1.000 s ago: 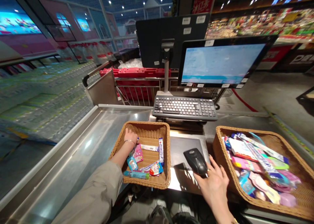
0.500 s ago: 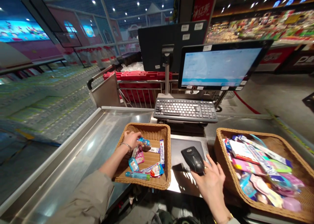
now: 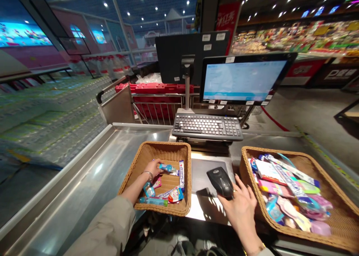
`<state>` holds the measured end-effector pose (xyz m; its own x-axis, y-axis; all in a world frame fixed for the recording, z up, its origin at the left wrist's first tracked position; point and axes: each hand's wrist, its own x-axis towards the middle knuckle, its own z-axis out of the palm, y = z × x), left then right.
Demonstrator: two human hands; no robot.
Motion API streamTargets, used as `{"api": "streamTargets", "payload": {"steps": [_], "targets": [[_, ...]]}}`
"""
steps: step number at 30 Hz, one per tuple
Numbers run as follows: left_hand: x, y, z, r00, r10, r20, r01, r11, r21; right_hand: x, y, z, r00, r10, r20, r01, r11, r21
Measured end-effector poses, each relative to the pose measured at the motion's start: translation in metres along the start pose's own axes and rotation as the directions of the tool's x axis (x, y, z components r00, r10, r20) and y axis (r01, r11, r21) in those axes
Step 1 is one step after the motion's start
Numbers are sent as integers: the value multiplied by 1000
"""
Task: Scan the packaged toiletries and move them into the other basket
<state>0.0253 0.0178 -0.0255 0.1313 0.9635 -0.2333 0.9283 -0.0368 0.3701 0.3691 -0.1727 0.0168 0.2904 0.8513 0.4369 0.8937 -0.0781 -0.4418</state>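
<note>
Inside the left wicker basket [image 3: 188,181], my left hand [image 3: 153,168] has its fingers closed on the end of a small blue packet [image 3: 167,167]. Around it lie a blue and white striped candy stick [image 3: 181,173], a clear blue case [image 3: 149,189], a red, white and blue packet [image 3: 175,194] and a blue tube with a green end [image 3: 153,201]. My right hand [image 3: 240,203] grips a black barcode scanner [image 3: 220,182] above the counter between the two baskets. Part of the scanner's handle is hidden by that hand.
A second wicker basket [image 3: 343,215], piled with colourful packets, stands on the right. Behind the scanner are a keyboard [image 3: 207,126] and a lit monitor [image 3: 242,80]. The metal counter [image 3: 92,181] runs along the left, with a cart [image 3: 157,108] beyond it.
My left hand has shifted slightly deeper into the basket, and the blue packet shows more plainly beyond its fingers. My right hand and the scanner stay nearly still. The view has turned slightly.
</note>
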Motion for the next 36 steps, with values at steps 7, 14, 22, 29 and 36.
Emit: {"api": "streamTargets", "payload": {"steps": [7, 14, 22, 29, 36], "targets": [[9, -1, 6, 1000, -27, 2, 27, 996, 82, -1, 4, -2, 1000, -6, -1, 6, 1000, -7], [7, 13, -5, 1000, 15, -11, -12, 975, 220, 0, 7, -4, 1000, -12, -20, 11, 1000, -23], [-24, 48, -32, 915, 273, -298, -142, 907, 396, 5, 7, -10, 996, -36, -78, 34, 999, -37], [-47, 83, -47, 842, 275, -464, -92, 921, 380, 11, 4, -16, 991, -73, -117, 70, 997, -28], [-54, 105, -48, 768, 281, -575, -103, 941, 322, 14, 1, -22, 984, -111, -141, 105, 993, -44]]}}
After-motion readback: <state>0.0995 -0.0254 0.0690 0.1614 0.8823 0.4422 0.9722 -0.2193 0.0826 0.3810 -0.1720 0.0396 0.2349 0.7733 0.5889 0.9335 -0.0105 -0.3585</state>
